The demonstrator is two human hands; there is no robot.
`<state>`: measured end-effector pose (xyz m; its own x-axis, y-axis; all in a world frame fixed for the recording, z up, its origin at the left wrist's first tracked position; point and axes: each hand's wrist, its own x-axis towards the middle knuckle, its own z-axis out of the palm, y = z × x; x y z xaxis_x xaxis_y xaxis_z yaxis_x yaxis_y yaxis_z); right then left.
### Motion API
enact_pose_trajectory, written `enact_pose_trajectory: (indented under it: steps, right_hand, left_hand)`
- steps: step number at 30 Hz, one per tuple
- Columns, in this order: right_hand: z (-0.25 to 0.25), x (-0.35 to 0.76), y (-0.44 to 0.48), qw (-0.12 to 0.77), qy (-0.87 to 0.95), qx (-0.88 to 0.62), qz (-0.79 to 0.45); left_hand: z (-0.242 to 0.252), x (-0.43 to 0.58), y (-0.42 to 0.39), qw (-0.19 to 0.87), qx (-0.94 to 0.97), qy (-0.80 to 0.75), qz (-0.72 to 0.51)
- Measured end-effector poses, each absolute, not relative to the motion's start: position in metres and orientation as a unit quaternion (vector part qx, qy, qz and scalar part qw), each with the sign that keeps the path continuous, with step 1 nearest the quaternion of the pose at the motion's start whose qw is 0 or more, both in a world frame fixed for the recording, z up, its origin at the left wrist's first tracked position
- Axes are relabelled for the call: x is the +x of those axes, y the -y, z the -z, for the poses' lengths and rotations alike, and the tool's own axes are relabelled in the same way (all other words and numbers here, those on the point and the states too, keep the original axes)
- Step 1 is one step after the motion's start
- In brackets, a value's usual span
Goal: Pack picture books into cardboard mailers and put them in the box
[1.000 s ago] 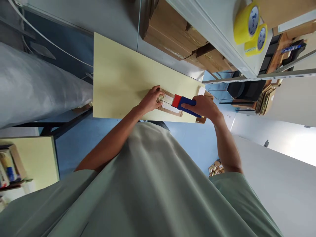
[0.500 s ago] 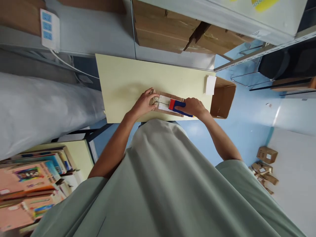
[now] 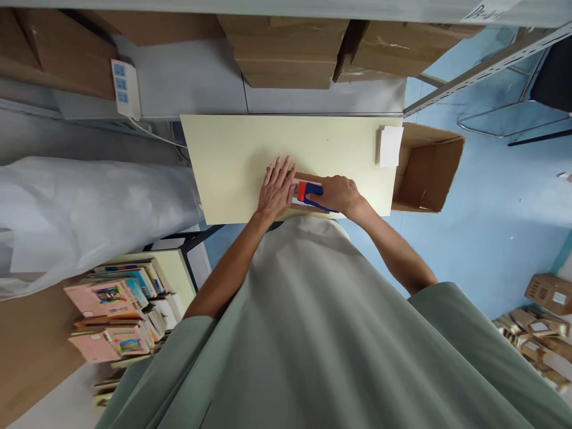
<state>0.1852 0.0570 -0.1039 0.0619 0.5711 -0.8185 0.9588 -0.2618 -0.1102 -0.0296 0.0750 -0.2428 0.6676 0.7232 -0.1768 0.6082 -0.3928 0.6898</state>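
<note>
A small, flat cardboard box with white on its top lies near the front edge of the pale yellow table. My left hand rests flat over the box's left end, fingers stretched out and slightly apart. Wrapped around a blue and red tape dispenser, my right hand is closed. The dispenser's red end sits over the box top, close beside my left hand. The left end of the box is hidden under my left palm.
A stack of white paper lies at the table's right edge. Beyond it stands an open cardboard carton. A shelf with large boxes runs along the back, with a white power strip. A wrapped grey bundle is at left.
My left hand has gone from pinching at the box's left end to lying flat over it. The dispenser has shifted slightly left relative to the box. The head view has also shifted.
</note>
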Motion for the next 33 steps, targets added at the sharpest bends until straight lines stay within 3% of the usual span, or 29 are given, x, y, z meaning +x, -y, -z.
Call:
enact_pose_trajectory:
  steps: [10,22,33]
  right_hand:
    - [0.102,0.189,-0.083,0.252,-0.612,0.64,0.39]
    - [0.095,0.207,-0.089,0.27,-0.621,0.602,0.422]
    - [0.053,0.329,-0.061,0.336,-0.543,0.629,0.444]
  left_hand:
    - [0.253,-0.027,-0.06,0.334,0.763,-0.542,-0.115]
    - [0.235,-0.018,-0.062,0.369,0.781,-0.5,-0.066]
    - [0.241,-0.018,-0.061,0.365,0.773,-0.515,-0.064]
